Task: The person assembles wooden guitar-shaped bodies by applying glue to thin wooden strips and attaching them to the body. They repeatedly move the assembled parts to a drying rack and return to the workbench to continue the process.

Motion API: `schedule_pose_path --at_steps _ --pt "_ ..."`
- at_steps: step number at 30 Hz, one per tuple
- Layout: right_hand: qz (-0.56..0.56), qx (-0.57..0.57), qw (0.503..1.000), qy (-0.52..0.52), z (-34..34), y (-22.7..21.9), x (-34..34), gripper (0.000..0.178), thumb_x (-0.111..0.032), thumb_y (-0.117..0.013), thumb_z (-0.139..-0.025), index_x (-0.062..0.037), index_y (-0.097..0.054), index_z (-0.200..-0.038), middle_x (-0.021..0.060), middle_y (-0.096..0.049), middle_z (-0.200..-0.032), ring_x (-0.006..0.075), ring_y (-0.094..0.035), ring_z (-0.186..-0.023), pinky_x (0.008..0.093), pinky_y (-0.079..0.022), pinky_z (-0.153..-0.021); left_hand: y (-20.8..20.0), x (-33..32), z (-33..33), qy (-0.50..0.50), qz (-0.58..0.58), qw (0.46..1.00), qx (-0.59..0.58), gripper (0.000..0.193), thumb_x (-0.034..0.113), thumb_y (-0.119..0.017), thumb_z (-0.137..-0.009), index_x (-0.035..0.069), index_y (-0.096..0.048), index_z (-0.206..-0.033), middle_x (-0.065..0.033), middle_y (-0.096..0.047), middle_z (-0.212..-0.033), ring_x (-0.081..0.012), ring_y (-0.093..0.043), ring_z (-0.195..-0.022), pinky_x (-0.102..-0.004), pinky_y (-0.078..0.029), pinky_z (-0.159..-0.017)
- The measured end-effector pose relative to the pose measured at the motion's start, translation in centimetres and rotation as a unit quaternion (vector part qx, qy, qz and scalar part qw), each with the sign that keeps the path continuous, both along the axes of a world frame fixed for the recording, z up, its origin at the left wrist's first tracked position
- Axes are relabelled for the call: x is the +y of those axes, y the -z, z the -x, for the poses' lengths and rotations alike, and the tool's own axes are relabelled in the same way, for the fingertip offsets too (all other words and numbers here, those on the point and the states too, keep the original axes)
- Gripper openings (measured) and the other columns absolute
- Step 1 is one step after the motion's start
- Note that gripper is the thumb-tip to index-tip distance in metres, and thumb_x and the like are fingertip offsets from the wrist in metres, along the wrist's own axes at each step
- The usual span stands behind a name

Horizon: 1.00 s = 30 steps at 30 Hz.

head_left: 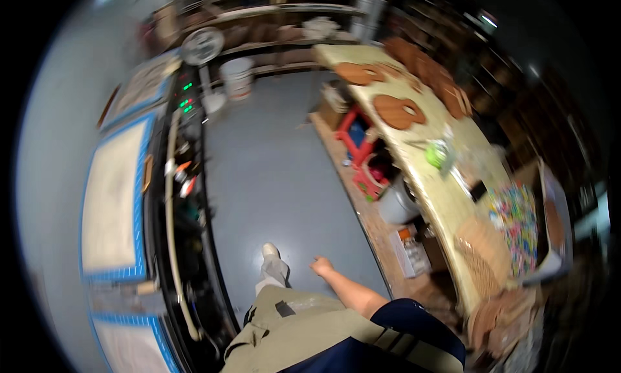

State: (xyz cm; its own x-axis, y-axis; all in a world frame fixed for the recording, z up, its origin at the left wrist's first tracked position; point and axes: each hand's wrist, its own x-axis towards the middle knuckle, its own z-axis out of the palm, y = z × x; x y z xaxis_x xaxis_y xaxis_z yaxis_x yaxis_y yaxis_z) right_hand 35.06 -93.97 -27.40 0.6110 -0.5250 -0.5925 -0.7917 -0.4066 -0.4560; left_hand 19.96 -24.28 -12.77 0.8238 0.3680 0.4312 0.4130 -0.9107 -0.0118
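Curvy reddish-brown wooden piece with an oval hole, on a yellowish tabletop; right hand blurred, its grip impossible to tell.

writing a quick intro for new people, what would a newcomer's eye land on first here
Probably the waisted brown boards lying on the long pale-yellow table at right. Next, likely the pale panels with bright blue edges along the left. The right hand shows against the grey floor near lower centre, with nothing visible in it.
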Motion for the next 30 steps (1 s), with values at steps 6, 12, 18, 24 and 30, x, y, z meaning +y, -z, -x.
schedule_pose_path --at_steps 6,12,18,24,30 --pt "-0.044 0.001 0.991 0.128 -1.9 -0.1 -8.3 0.051 -0.030 -0.062 -0.079 -0.0079 -0.058 -0.125 0.0140 -0.063 -0.115 0.0291 -0.059 -0.098 0.0388 -0.048 -0.086 -3.2 -6.0 -24.8 0.112 -0.017 0.988 -0.107 0.037 0.016 -0.055 -0.091 -0.004 -0.054 -0.122 -0.0221 -0.059 -0.118 -0.0365 -0.056 -0.109 -0.0416 -0.044 -0.096" --pt "-0.068 0.049 0.971 0.224 -5.2 -3.6 -16.4 0.045 -0.027 -0.061 -0.081 -0.0066 -0.060 -0.122 0.0120 -0.067 -0.104 0.0265 -0.063 -0.090 0.0370 -0.051 -0.078 -2.0 -14.5 -44.9 0.235 0.052 0.954 -0.181 0.038 0.011 -0.058 -0.089 -0.005 -0.053 -0.122 -0.0228 -0.058 -0.118 -0.0375 -0.056 -0.108 -0.0422 -0.044 -0.096" --pt "0.114 -0.237 0.926 0.271 -4.9 -8.6 -22.6 0.030 -0.021 -0.063 -0.086 -0.0049 -0.066 -0.111 0.0129 -0.070 -0.099 0.0233 -0.066 -0.089 0.0328 -0.051 -0.079 0.0 -41.5 -63.7 0.481 0.193 0.849 -0.103 0.037 0.008 -0.058 -0.091 -0.006 -0.051 -0.125 -0.0215 -0.054 -0.123 -0.0356 -0.051 -0.113 -0.0413 -0.040 -0.099" --pt "0.416 -0.192 0.753 0.472 3.7 -19.0 -30.7 0.021 -0.015 -0.055 -0.090 -0.0066 -0.063 -0.108 0.0169 -0.065 -0.095 0.0318 -0.064 -0.086 0.0418 -0.050 -0.075 -4.9 -79.3 -62.2 0.675 0.383 0.613 0.148 0.037 0.001 -0.056 -0.089 0.003 -0.053 -0.125 -0.0134 -0.051 -0.126 -0.0267 -0.051 -0.114 -0.0361 -0.042 -0.097" --pt "0.606 0.110 0.621 0.485 14.9 -21.9 -36.5 0.030 -0.008 -0.055 -0.083 -0.0052 -0.057 -0.113 0.0138 -0.057 -0.106 0.0335 -0.054 -0.097 0.0430 -0.046 -0.082 -7.4 -103.9 -56.3 0.776 0.389 0.415 0.273 0.035 0.000 -0.056 -0.089 0.003 -0.054 -0.124 -0.0107 -0.053 -0.123 -0.0239 -0.054 -0.107 -0.0339 -0.044 -0.091"
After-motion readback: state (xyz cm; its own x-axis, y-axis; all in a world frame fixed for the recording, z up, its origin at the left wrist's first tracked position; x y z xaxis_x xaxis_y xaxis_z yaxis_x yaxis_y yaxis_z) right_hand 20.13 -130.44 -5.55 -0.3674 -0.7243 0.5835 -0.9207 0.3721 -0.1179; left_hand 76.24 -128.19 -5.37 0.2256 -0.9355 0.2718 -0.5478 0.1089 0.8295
